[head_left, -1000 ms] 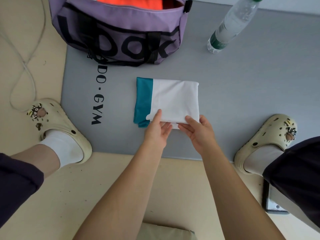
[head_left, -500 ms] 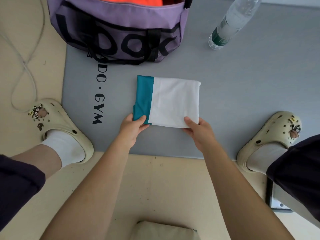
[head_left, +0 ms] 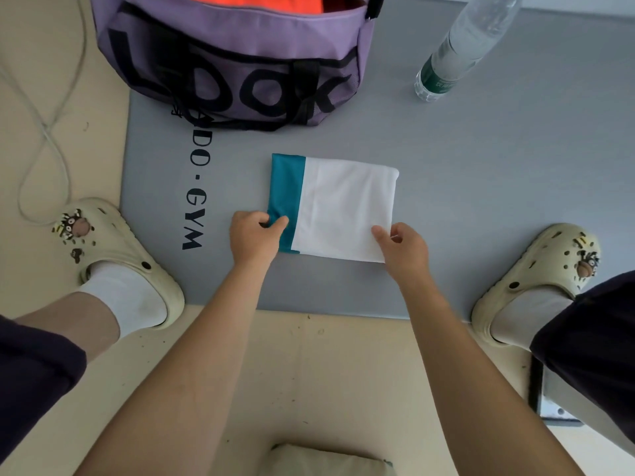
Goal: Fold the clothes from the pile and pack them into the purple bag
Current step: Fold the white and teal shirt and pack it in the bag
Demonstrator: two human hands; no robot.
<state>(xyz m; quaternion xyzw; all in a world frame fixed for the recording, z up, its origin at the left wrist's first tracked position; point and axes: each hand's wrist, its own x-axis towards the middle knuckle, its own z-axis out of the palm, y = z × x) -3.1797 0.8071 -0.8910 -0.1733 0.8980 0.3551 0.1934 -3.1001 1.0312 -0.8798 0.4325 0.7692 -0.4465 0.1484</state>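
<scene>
Left hand (head_left: pixel 252 235) pinches the teal band at the near-left corner of the folded garment (head_left: pixel 343 207), thumb on top, fingers curled under the edge. Right hand (head_left: pixel 405 247) pinches the white near-right corner the same way. The garment lies flat mid-mat, a compact rectangle, teal strip on its left side, white for the rest. The grey mat (head_left: pixel 481 201) carries it; the purple bag (head_left: pixel 233 63) sits at the mat's far-left corner, mouth open, with orange cloth (head_left: pixel 254 0) already inside.

Risks, as judged from here: both grips sit on the near edge only, so a lift would probably let the far layers hang and the fold fall open. Slippery-looking fabric could slide between layers. The bag's black strap (head_left: pixel 302 94) droops over the front, and the rim looks soft, so an edge of the bundle could catch there and crumple going in.

Surroundings, left to right: a pale cable (head_left: pixel 41 125) loops on the floor off the mat's left edge; a cream clog (head_left: pixel 113 242) on the mat's near-left corner; black lettering along the mat's left side; a clear water bottle (head_left: pixel 457 46) standing at the far edge, right of the bag; a second clog (head_left: pixel 536 280) at near right. The bottle stands clear of the straight path to the bag. The pile is not in view.
</scene>
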